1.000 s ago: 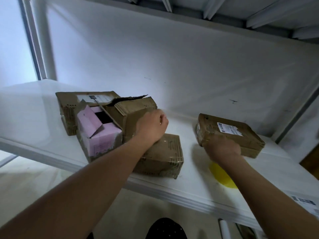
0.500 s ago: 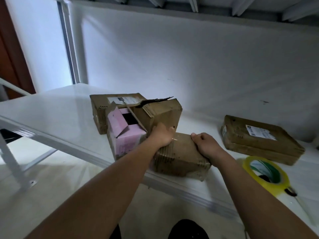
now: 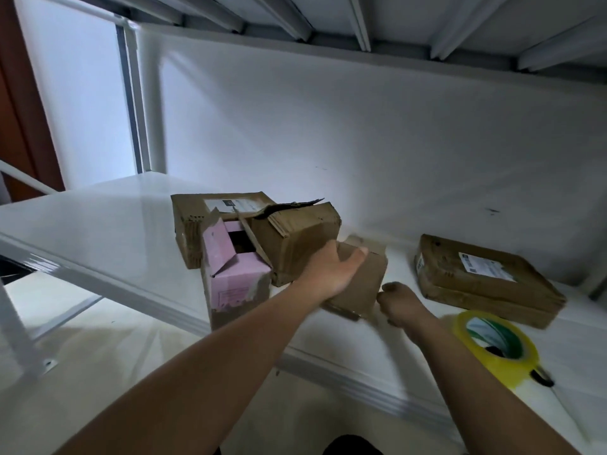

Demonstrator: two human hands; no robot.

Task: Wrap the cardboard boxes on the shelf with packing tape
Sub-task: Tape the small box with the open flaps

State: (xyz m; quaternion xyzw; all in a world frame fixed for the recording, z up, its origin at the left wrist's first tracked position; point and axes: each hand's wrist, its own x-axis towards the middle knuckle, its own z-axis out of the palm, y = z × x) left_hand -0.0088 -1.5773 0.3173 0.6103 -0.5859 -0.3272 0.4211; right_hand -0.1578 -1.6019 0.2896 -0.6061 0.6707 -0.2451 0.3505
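Observation:
A small brown cardboard box [image 3: 361, 284] stands tipped up on the white shelf [image 3: 98, 238]. My left hand [image 3: 331, 270] grips its left side with the fingers over the near face. Low at its right corner, my right hand [image 3: 399, 302] holds the box with curled fingers. A roll of yellow packing tape [image 3: 496, 346] lies on the shelf just right of my right forearm. To the left sit an open pink box [image 3: 233, 284], a brown box with a torn flap [image 3: 295, 238] and a labelled brown box [image 3: 213, 208] behind them.
A flat labelled brown parcel [image 3: 486, 280] lies at the back right against the white wall. The shelf's front edge [image 3: 328, 372] runs diagonally below my arms. Another shelf's underside [image 3: 361, 24] hangs overhead. A white upright post [image 3: 144, 103] stands at the left.
The small brown box has been tipped up from lying flat onto its end. My right hand dropped from its top edge to its lower right corner. The view shifted left.

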